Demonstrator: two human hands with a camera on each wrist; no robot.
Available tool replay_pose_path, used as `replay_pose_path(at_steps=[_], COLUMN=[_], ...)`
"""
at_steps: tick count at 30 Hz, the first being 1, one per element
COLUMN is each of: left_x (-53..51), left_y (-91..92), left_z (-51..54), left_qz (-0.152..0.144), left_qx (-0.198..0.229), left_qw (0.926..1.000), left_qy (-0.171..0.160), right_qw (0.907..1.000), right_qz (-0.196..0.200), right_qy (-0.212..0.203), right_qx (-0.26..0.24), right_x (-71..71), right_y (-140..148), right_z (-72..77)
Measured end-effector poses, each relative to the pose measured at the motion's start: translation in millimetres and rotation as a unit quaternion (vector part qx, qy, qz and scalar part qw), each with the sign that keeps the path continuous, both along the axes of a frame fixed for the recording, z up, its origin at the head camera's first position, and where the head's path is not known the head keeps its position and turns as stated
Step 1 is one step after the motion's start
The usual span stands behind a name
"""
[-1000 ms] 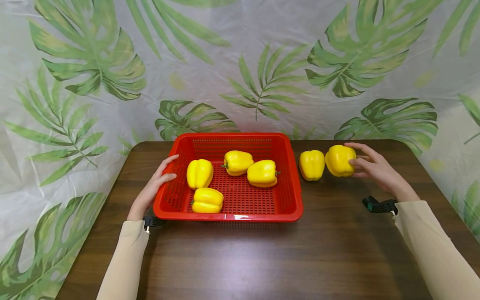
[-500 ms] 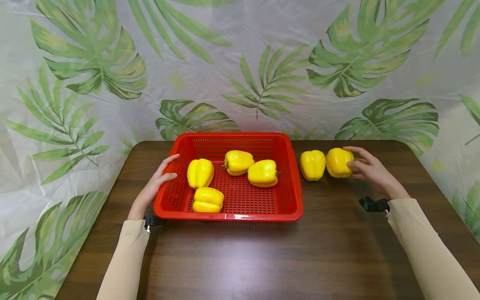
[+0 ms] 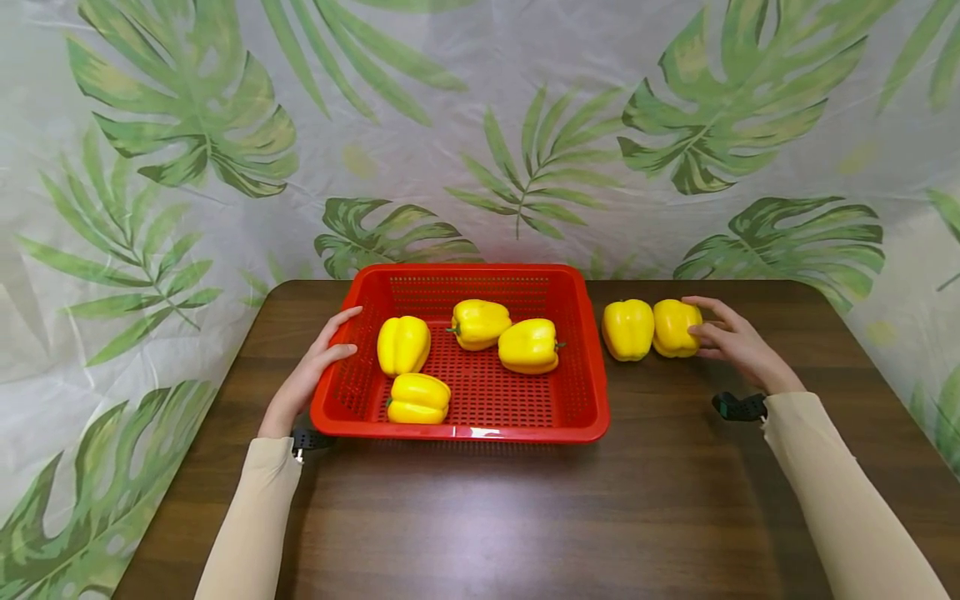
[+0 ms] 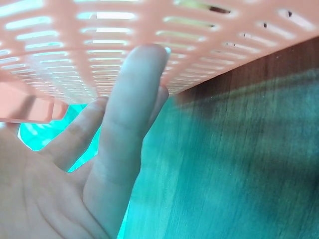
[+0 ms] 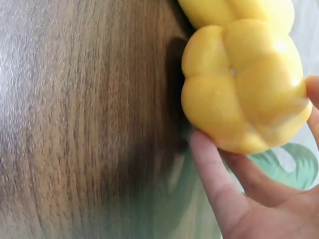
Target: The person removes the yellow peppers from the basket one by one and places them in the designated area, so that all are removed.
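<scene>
My left hand (image 3: 315, 362) grips the left rim of the red plastic basket (image 3: 480, 433). In the left wrist view, fingers (image 4: 122, 114) press against the basket's slotted outer wall, below the rim. Off the basket's right side, my right hand (image 3: 731, 337) holds a yellow bell pepper (image 3: 675, 328) between thumb and fingers. That pepper touches or nearly touches a second yellow bell pepper (image 3: 627, 330) on its left. From the right wrist view, the held pepper's lobed end (image 5: 244, 84) faces the camera, and the other pepper (image 5: 239, 10) lies partly hidden behind it.
Several yellow bell peppers lie inside the basket, among them one at the left (image 3: 403, 345) and one at the right (image 3: 528, 346). The dark wooden table (image 3: 480, 517) extends in front. A leaf-patterned cloth (image 3: 420, 167) hangs right behind the table's back edge.
My right hand has lowered its bell pepper toward the table and moved it slightly left, up against the neighbouring pepper. The left hand and the basket have stayed in place.
</scene>
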State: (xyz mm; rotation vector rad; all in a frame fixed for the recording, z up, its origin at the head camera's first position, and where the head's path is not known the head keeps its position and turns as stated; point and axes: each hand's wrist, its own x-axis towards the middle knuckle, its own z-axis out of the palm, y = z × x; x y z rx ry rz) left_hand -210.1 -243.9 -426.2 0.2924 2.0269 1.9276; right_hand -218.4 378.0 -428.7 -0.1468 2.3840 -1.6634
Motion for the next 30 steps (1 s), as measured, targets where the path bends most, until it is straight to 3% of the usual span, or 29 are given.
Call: replay_pose_path(at_steps=[10, 16, 22, 30], left_x=[0.1, -0.2, 0.1, 0.4], left_y=[0.1, 0.2, 0.1, 0.6], left_z=[0.0, -1.1, -1.0, 0.1], left_qz=[0.000, -0.001, -0.003, -0.002], left_qx=[0.002, 0.001, 0.003, -0.003], left_qw=[1.0000, 1.0000, 1.0000, 1.0000], left_qy=[0.004, 0.007, 0.006, 0.005], right_qw=[0.9996, 0.9991, 0.9960, 0.9941], right_qz=[0.028, 0.015, 0.002, -0.026], right_qy=[0.006, 0.022, 0.054, 0.081], right_qx=[-0.007, -0.032, -0.071, -0.067], right_x=[0.1, 4.1, 6.7, 5.5], right_y=[3, 2, 2, -8], right_z=[-2.1, 1.4, 12.1, 31.8])
